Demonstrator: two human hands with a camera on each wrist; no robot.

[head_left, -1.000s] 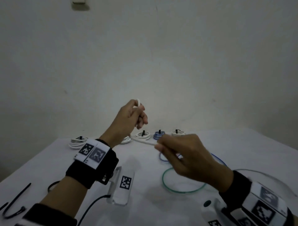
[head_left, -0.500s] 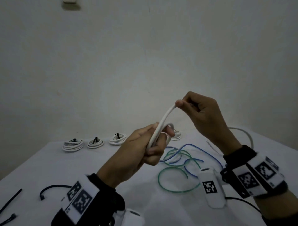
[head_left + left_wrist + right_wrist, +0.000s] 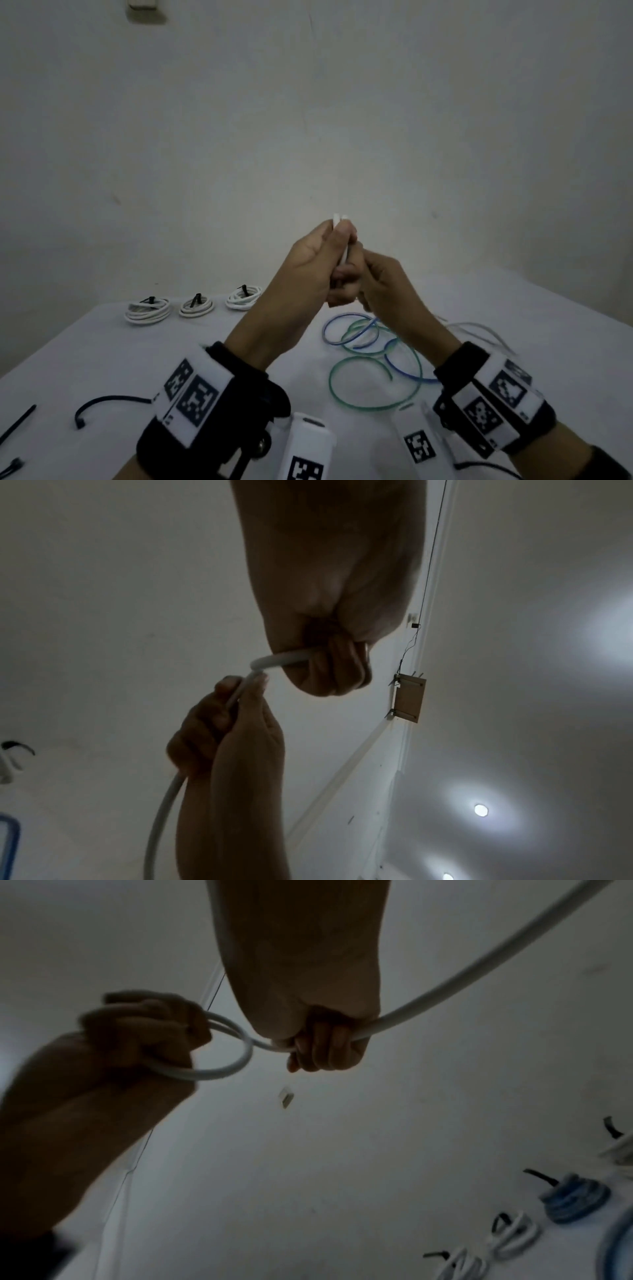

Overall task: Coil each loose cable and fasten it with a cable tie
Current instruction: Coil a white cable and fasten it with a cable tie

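I hold a white cable [image 3: 339,219] raised above the table, both hands close together. My left hand [image 3: 334,274] grips small loops of it [image 3: 219,1047] in its curled fingers. My right hand [image 3: 368,277] touches the left and holds the same cable [image 3: 428,999] in its fist just past the loops. In the left wrist view the right hand's fingertips [image 3: 255,681] pinch the cable, which runs down past the wrist [image 3: 161,818]. Its free length [image 3: 479,329] trails over the table on the right. Loose blue [image 3: 400,366] and green [image 3: 373,404] cables lie under my hands.
Three tied white coils [image 3: 147,310] [image 3: 196,306] [image 3: 243,298] sit in a row at the back left; a tied blue coil [image 3: 575,1199] shows in the right wrist view. Black cable ties [image 3: 102,402] [image 3: 17,425] lie at the front left. A pale wall stands behind the table [image 3: 102,359].
My right hand, raised to the right with a stretch of cable, has come down against the left hand. The left hand has lifted a little and now holds a further loop.
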